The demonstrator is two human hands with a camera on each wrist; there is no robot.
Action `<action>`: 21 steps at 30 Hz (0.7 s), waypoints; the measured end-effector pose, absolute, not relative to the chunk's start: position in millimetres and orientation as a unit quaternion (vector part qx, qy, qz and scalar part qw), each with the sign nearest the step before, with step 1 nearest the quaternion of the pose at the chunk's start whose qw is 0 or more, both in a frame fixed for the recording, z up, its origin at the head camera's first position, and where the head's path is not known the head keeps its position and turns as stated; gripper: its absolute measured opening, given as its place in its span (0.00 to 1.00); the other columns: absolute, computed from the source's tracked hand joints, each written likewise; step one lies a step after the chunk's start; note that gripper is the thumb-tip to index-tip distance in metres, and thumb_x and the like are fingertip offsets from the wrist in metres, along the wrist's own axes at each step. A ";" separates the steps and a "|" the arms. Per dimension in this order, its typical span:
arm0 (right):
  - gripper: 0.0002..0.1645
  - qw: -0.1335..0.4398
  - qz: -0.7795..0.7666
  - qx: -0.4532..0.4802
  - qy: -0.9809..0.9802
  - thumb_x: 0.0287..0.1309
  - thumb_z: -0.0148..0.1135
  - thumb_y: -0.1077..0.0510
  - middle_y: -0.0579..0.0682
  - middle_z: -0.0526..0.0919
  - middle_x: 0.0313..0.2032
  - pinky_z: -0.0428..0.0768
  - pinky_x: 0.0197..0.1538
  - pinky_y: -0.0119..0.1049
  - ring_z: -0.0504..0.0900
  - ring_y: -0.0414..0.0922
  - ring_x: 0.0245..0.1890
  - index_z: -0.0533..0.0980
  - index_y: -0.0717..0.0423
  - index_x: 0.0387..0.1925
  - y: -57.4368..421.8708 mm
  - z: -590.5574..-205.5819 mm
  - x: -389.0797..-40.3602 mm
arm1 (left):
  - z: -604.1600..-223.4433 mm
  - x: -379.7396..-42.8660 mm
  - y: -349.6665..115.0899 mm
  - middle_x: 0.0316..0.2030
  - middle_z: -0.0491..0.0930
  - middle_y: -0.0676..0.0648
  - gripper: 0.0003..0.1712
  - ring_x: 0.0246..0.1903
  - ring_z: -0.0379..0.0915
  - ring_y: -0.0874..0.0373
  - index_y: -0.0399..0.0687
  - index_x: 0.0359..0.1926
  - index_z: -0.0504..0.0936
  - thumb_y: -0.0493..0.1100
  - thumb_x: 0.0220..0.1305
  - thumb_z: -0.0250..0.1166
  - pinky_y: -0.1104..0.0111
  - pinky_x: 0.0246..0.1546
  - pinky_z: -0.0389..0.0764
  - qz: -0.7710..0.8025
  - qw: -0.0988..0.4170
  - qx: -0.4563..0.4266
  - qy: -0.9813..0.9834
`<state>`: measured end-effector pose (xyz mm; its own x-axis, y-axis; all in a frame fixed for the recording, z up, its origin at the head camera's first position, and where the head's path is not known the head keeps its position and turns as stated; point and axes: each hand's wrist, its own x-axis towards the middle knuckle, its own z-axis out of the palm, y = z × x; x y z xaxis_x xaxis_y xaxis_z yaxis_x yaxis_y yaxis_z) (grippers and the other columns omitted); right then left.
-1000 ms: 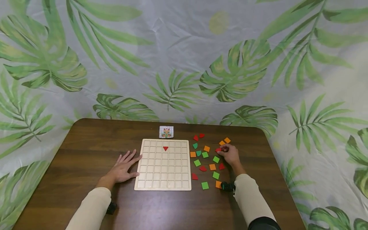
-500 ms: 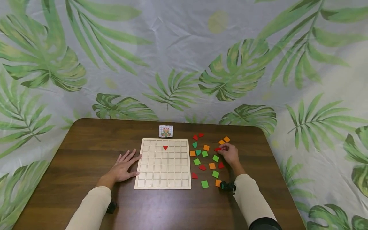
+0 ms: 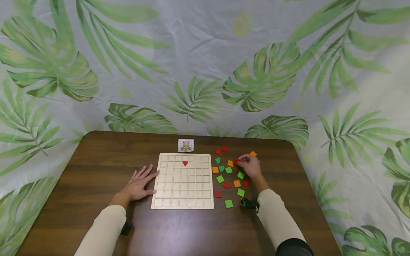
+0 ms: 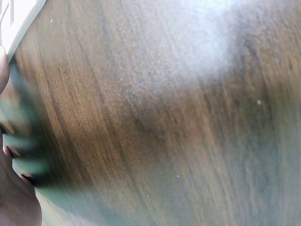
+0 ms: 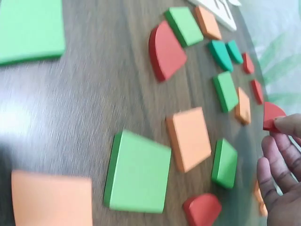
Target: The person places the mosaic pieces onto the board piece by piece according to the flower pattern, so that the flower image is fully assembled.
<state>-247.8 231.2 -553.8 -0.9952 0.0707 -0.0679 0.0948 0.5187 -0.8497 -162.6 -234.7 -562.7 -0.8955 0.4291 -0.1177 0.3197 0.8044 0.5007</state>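
My right hand pinches a red quarter-circle tile between thumb and fingertips, over the far part of the scattered tiles. The tile's rounded edge faces away from the thumb in the right wrist view. My left hand rests with fingers spread at the left edge of a pale wooden grid board, its index finger and thumb touching the rim. One red triangular tile lies in the board's upper rows, in the middle. In the left wrist view only part of that hand and a board corner show.
Right of the board lie loose tiles: green squares, orange squares, red quarter-circles and teal ones. A small card with a coloured grid picture sits behind the board. A leaf-print cloth hangs behind the wooden table.
My right hand has moved left and slightly away from me, carrying the red tile off its spot among the loose tiles. It now covers one orange square. My left hand stays in place.
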 end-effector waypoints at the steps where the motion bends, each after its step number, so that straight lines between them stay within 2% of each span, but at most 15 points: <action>1: 0.08 0.016 -0.493 0.045 0.868 0.55 0.67 0.66 0.53 0.81 0.32 0.75 0.32 0.29 0.77 0.41 0.29 0.79 0.66 0.37 228.5 -553.4 -248.9 | -563.1 -162.8 -234.7 0.73 0.48 0.33 0.43 0.70 0.40 0.31 0.47 0.72 0.61 0.57 0.61 0.65 0.36 0.65 0.39 0.243 0.113 0.199 0.943; 8: 0.08 0.039 -0.515 0.027 0.856 0.57 0.66 0.66 0.54 0.82 0.33 0.78 0.34 0.35 0.80 0.50 0.34 0.79 0.67 0.37 205.2 -548.6 -253.1 | -564.5 -163.6 -234.1 0.72 0.49 0.33 0.43 0.70 0.41 0.31 0.47 0.71 0.62 0.55 0.60 0.66 0.36 0.65 0.40 0.246 0.104 0.198 0.943; 21: 0.08 0.067 -0.525 -0.009 0.849 0.56 0.67 0.66 0.55 0.82 0.36 0.79 0.39 0.35 0.78 0.47 0.36 0.80 0.65 0.38 159.0 -551.5 -264.5 | -565.7 -162.7 -233.5 0.72 0.50 0.34 0.43 0.70 0.42 0.31 0.47 0.71 0.63 0.56 0.59 0.67 0.37 0.65 0.40 0.249 0.100 0.194 0.944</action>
<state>-264.5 159.0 -551.5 -0.9909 -0.0853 -0.1041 0.0550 0.4490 -0.8918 -162.7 -233.5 -565.7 -0.9049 0.4154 -0.0927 0.3157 0.8012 0.5083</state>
